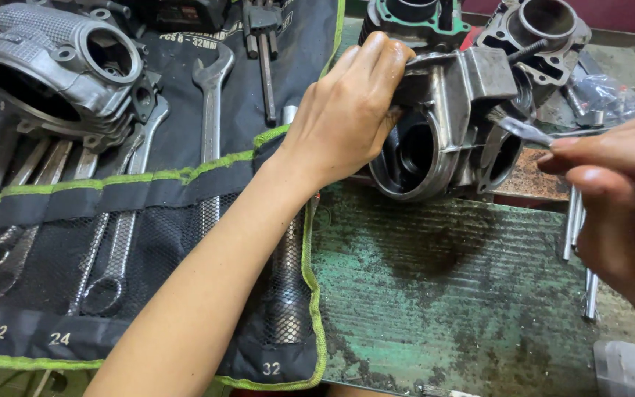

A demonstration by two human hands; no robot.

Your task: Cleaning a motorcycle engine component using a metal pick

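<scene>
Worn green bench (435, 294) — oily, black tool roll (141, 220) alongside

This was a mechanic's workshop. A worn green metal bench (435, 294), stained with oil and rust, held grey engine cylinder castings (60, 70), while a black tool roll with green trim (148, 184) lay open beside them, full of steel spanners (211, 110).
</scene>
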